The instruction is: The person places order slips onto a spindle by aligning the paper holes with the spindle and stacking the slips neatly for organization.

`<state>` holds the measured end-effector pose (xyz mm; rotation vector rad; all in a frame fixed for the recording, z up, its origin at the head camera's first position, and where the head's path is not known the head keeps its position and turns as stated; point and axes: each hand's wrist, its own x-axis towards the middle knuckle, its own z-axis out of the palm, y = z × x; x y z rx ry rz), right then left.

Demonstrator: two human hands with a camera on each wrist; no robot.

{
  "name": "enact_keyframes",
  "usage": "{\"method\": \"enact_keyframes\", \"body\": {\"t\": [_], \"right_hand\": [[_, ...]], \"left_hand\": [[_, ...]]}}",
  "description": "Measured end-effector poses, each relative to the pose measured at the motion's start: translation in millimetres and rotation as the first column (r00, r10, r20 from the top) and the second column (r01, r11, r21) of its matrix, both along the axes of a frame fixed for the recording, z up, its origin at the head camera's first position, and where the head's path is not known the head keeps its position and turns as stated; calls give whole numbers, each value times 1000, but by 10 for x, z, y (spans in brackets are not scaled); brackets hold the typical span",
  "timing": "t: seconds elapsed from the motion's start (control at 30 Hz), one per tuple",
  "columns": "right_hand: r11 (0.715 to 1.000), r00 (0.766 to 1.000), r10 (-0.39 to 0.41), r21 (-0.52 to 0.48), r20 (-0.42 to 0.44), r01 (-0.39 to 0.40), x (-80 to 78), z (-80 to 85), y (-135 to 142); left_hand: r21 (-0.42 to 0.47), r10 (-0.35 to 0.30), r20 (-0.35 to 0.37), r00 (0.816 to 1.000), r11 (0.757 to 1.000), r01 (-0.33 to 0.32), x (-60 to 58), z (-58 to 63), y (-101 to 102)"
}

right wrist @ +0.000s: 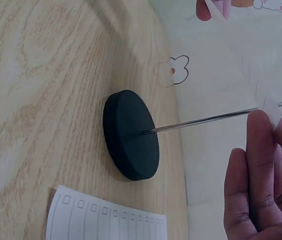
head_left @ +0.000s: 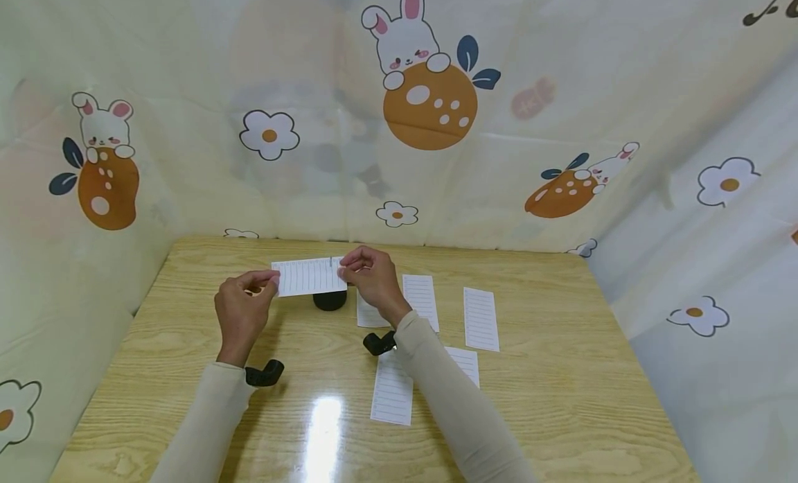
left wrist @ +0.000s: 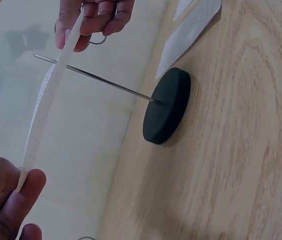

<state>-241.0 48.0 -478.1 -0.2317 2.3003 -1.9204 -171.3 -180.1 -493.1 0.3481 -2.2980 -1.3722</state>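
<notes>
A white ruled paper slip (head_left: 308, 277) is held sideways between both hands, above the black round base (head_left: 329, 301) of a bill spike. My left hand (head_left: 243, 313) pinches its left end between thumb and fingers. At the opposite end, near the spike, my right hand (head_left: 374, 278) pinches the slip. The thin metal spike (left wrist: 111, 82) rises from the base and crosses the slip close to the right hand, and its tip shows on the far side of the paper. In the right wrist view the base (right wrist: 131, 135) stands flat on the table below the fingers.
Several more ruled slips lie on the wooden table (head_left: 561, 400) to the right, among them an upper slip (head_left: 420, 299), a far-right slip (head_left: 481, 320) and a nearer slip (head_left: 393, 393) partly under the right forearm. A printed curtain (head_left: 312, 185) hangs behind the table.
</notes>
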Motion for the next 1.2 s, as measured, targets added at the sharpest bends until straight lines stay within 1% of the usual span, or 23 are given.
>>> {"method": "enact_keyframes", "body": {"t": [0.3,0.53,0.77,0.87,1.03,1.2], "right_hand": [[998,1000,-8,58,-3,8,4,-88,7],[996,1000,3,90,3,-4,7,-167,18],[991,1000,-12,132,-3,12,1,-266,-10],[990,1000,-11,143,8,9,0,-313,-9],[986,1000,-7,164,30,2,-5,-382,3],[983,1000,0,184,11,-2,-5,-438,4]], "left_hand": [[-23,-6,19,1000,1000,6,-11,-69,-17],[-39,-14,63,998,999,16,-12,-135,-30],[-47,-20,101,995,999,25,10,-192,-41],[-49,-23,119,993,998,29,7,-227,-45],[-61,-24,137,990,998,33,7,-286,-47],[-76,-21,145,989,997,33,3,-336,-50]]}}
